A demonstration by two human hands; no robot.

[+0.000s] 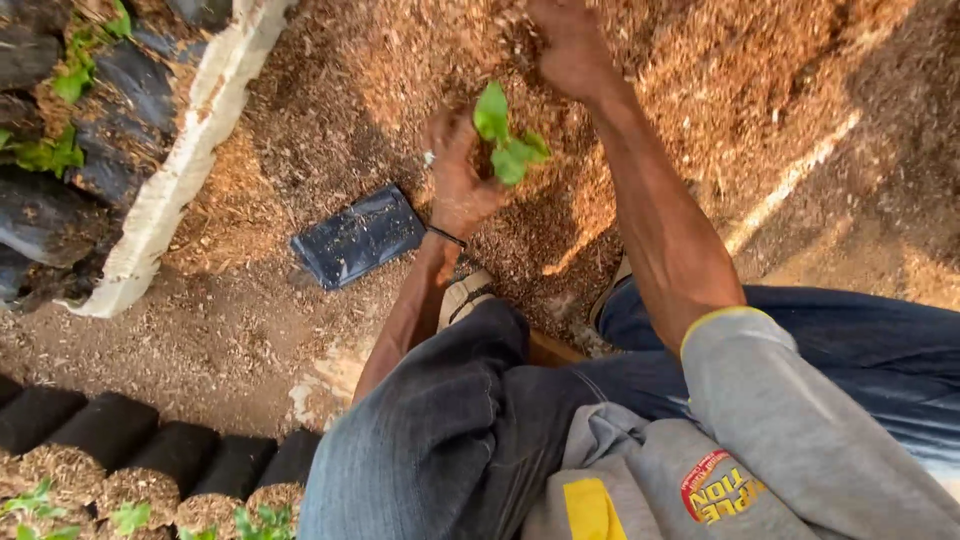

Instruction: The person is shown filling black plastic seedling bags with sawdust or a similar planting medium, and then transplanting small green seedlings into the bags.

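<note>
A big heap of brown wood chips [700, 90] is spread over the ground, and black bags with little plants [150, 470] are lined up at the lower left. An empty black bag [358, 237] is laid flat just beside the left hand [458, 180], whose fingers are closed around a small green seedling [505, 140]. The right hand [570, 45] is pushed into the chips above it, with fingers bunched together.

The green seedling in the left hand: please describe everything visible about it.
The seedling is small, with a few bright green, smooth leaves: one larger leaf pointing up, smaller ones lower right. It stands roughly upright above the sawdust heap. The left hand grips it from the left; its stem and roots are hidden.
</note>
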